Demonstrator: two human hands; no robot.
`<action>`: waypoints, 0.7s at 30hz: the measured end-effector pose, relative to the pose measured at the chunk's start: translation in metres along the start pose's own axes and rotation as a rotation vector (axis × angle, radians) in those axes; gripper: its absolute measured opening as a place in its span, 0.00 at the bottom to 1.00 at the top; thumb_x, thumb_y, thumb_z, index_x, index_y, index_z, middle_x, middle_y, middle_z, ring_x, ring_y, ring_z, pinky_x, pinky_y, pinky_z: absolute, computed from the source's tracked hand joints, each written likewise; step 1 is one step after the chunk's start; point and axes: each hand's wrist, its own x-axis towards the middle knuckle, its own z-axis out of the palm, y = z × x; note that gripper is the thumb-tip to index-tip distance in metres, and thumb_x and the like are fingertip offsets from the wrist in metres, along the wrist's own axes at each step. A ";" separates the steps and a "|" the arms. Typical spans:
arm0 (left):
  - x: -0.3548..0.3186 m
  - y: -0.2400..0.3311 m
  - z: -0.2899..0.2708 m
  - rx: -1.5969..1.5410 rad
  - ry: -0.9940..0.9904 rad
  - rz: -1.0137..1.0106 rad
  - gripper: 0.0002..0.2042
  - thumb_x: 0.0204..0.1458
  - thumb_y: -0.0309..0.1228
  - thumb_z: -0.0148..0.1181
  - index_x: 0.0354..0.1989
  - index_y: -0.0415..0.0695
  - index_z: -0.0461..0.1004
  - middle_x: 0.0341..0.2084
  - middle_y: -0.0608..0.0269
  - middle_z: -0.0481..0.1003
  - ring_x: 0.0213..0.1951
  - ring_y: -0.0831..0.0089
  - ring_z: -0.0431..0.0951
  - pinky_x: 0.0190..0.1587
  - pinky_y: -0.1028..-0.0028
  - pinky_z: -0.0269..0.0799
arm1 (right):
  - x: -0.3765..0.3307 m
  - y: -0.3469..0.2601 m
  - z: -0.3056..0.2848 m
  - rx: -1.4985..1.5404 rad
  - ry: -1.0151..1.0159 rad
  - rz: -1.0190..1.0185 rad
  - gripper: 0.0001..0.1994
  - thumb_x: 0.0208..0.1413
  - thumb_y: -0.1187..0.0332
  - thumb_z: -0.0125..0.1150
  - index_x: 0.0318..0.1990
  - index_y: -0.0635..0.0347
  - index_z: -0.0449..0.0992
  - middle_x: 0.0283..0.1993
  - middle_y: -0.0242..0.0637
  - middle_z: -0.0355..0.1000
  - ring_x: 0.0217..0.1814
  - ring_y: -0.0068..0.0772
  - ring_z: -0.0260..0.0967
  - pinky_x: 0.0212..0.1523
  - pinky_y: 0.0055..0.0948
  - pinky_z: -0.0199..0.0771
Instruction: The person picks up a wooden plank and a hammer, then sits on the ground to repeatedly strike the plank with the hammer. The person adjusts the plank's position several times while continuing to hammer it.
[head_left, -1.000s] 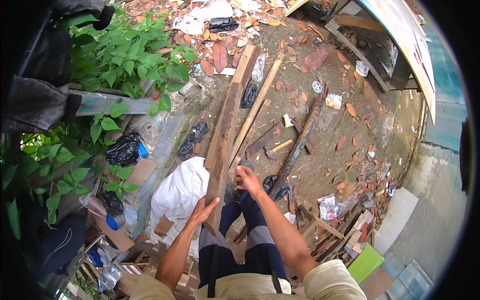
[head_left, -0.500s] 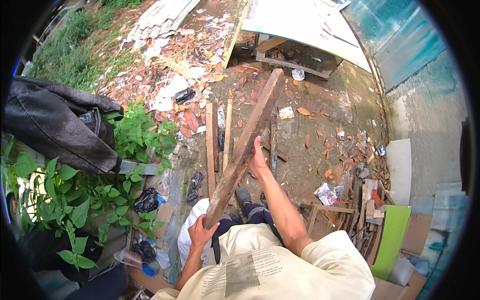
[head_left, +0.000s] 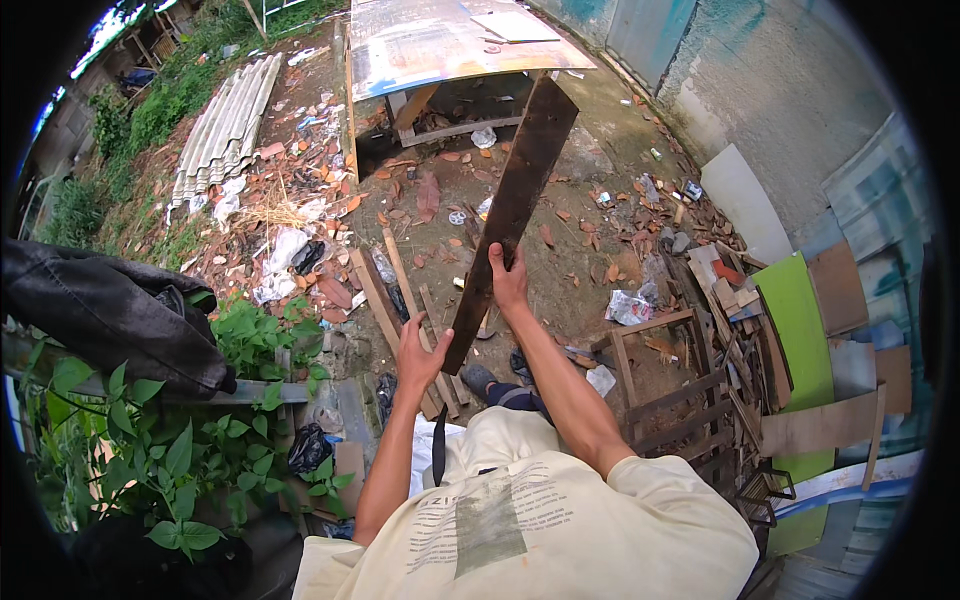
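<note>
Under the right hand (head_left: 511,287) lay leaf-littered dirt (head_left: 572,285), with a wall (head_left: 770,120) off to the right. That hand's fingers (head_left: 496,260) gripped a plank (head_left: 521,190), long axis slanting forward and slightly right, far end ahead of those fingers; the left hand (head_left: 418,358), fingers spread, hung beside the near end, contact unclear.

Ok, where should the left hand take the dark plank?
Probably grip the dark plank by its near end, coming from the left: long and slanting that way, it ends beside the open left hand; the right hand holds farther up.
</note>
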 end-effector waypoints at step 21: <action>-0.102 0.053 0.122 -0.595 -0.176 -0.101 0.29 0.58 0.49 0.65 0.52 0.32 0.70 0.44 0.51 0.77 0.45 0.65 0.77 0.52 0.67 0.71 | -0.189 0.038 -0.141 -0.674 -0.032 0.017 0.29 0.43 0.52 0.75 0.49 0.57 0.73 0.49 0.47 0.74 0.53 0.53 0.74 0.50 0.47 0.75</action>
